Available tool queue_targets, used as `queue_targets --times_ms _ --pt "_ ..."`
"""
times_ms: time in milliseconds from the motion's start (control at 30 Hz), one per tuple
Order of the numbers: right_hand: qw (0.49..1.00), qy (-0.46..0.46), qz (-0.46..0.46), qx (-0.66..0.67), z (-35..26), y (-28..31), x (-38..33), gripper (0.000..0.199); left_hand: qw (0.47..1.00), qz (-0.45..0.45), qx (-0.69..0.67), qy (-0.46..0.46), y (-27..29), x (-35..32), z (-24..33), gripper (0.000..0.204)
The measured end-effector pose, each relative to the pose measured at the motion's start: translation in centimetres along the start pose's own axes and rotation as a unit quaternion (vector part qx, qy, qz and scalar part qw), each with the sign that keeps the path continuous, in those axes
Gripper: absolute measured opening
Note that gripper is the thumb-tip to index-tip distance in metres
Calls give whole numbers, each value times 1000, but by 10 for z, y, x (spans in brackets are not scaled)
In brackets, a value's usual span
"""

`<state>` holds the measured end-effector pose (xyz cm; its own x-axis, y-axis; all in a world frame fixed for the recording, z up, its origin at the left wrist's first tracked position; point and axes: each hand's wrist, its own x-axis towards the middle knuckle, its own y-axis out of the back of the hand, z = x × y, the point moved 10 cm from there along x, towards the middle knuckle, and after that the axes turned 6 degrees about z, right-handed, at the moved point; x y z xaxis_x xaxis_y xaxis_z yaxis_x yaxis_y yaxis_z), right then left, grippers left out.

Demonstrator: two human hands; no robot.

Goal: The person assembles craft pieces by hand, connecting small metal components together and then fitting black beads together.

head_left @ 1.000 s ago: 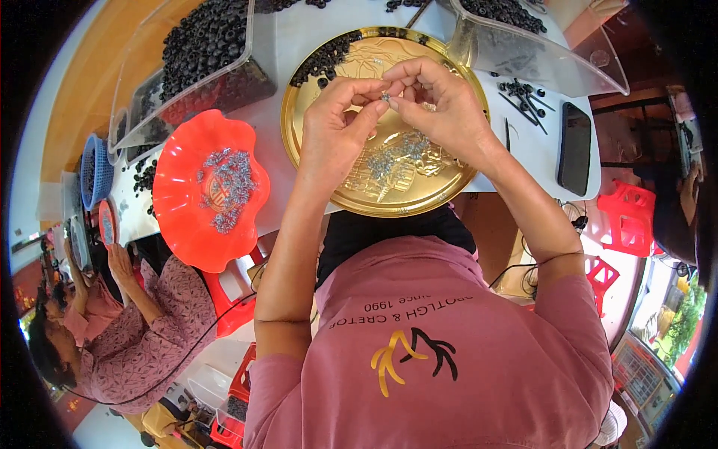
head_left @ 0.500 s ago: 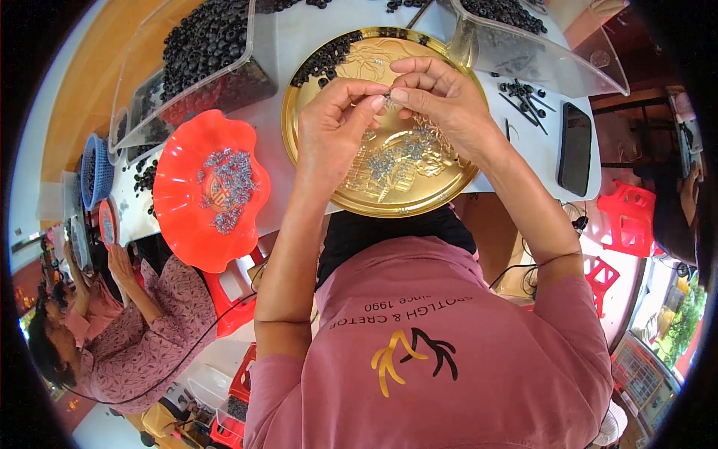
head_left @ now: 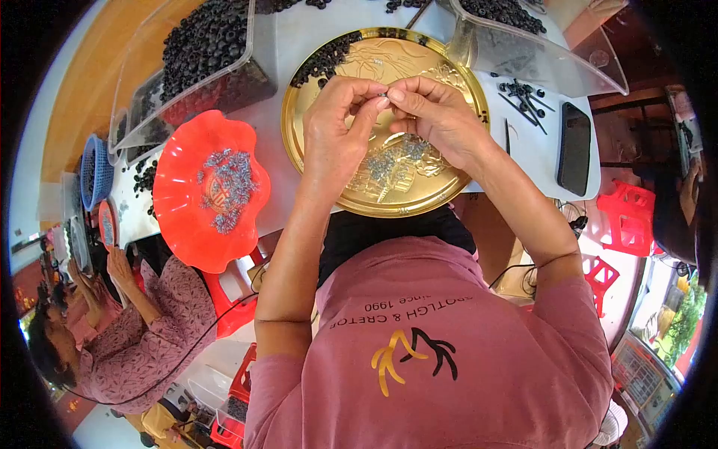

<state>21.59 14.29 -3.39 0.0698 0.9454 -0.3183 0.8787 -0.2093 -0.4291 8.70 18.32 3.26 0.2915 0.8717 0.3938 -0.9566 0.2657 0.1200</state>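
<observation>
Over a round gold tray (head_left: 404, 209), my two hands meet at the fingertips. My left hand (head_left: 333, 123) pinches with thumb and forefinger, and my right hand (head_left: 441, 120) pinches against it from the other side. A tiny dark piece shows between the fingertips; it is too small to name. Beneath the hands, a heap of small silvery wire parts, perhaps springs (head_left: 385, 166), lies on the tray's near half. Small black round pieces (head_left: 325, 61) are gathered along its far left edge.
A red scalloped dish (head_left: 176, 161) with more silvery parts stands left. Clear plastic bins (head_left: 262, 78) of black pieces flank the tray's far side. At right lie loose black parts (head_left: 527, 105) and a phone (head_left: 574, 150). Another person (head_left: 149, 329) sits at left.
My hands have come slightly nearer to me, still pinching together. The fingers of my right hand have curled in more. Tray and dish have stayed put.
</observation>
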Motion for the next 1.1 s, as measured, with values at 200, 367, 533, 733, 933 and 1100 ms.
queue_targets --times_ms 200,367,533,733,933,1100 --pt "995 98 -2 -35 -24 -6 -4 25 999 21 -7 49 5 -4 -4 11" --pt "967 182 21 -177 -43 -10 -7 25 986 15 -44 160 3 -7 -22 12" --pt "987 121 27 -101 -35 -6 -4 26 994 1 -49 98 0 -4 -21 14" --pt "998 47 10 -41 -24 -7 -2 21 998 2 -7 58 1 0 -17 14" --pt "935 240 36 -258 -46 -13 -9 20 987 14 -43 152 0 -1 -24 13" --pt "738 489 71 -460 -81 -41 -44 25 970 -2 -66 232 0 -3 -36 19"
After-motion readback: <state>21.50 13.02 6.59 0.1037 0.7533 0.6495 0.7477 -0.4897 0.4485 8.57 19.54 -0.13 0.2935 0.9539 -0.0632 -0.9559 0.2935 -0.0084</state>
